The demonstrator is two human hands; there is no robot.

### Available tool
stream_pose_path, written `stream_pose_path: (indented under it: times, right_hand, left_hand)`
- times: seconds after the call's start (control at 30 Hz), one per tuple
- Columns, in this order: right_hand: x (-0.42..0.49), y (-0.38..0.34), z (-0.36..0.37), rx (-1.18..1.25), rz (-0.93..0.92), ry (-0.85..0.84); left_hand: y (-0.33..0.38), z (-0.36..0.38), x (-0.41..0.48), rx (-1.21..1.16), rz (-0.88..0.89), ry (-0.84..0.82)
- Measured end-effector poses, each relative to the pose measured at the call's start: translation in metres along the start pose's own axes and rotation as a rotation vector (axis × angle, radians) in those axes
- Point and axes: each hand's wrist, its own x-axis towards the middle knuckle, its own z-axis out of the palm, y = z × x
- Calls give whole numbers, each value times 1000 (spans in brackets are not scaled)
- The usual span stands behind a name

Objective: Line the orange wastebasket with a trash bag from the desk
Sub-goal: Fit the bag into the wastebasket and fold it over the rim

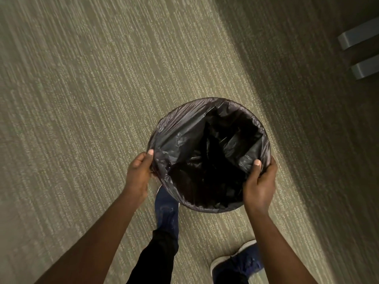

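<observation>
A black trash bag is stretched over the round rim of the wastebasket and hangs crumpled inside it. The bag hides the basket's orange colour completely. My left hand grips the bag-covered rim on its left side, thumb on top. My right hand grips the rim on the near right side, thumb pressing inside the edge. The basket is seen from straight above, over the carpet.
Striped beige carpet fills the view. My two blue shoes stand just below the basket. Two grey metal furniture feet lie at the upper right, in a darker shadowed strip.
</observation>
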Motion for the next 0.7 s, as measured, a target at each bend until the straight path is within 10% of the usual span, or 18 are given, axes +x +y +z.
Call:
stream_pose_path:
  times: [0.43, 0.6, 0.7]
  right_hand:
    - [17, 3, -4, 390, 458, 42]
    - [35, -14, -15, 216, 247, 118]
    - [41, -25, -7, 107, 74, -42]
  left_hand:
    - [16, 20, 47, 216, -235, -15]
    - [56, 26, 40, 320, 240, 245]
    - [76, 49, 30, 386, 415, 88]
